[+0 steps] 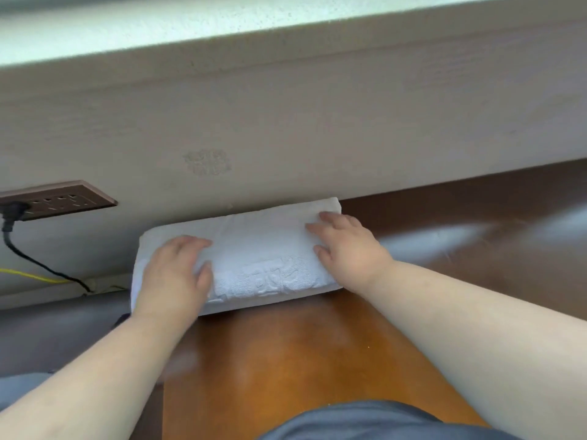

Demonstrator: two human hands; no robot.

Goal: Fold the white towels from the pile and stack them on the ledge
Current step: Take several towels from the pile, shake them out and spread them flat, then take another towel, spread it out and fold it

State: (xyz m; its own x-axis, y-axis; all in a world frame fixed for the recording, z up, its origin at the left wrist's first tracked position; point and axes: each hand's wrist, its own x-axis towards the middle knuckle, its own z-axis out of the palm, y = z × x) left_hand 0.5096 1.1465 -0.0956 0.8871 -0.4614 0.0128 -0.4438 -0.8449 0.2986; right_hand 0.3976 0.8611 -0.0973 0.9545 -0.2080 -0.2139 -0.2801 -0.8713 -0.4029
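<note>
Towel (260,249), folded, lies at the wooden ledge's (286,360) far edge against the wall (286,122); left hand (174,274) and right hand (346,246) press it, fingers flat. Its left end overhangs and might slump off.

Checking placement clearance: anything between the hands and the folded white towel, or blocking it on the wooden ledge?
Nothing visible. Left hand and right hand rest directly on the folded white towel, which lies on the brown wooden ledge against the beige wall.

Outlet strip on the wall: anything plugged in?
Yes, a black plug sits in the left end of the brown outlet strip.
</note>
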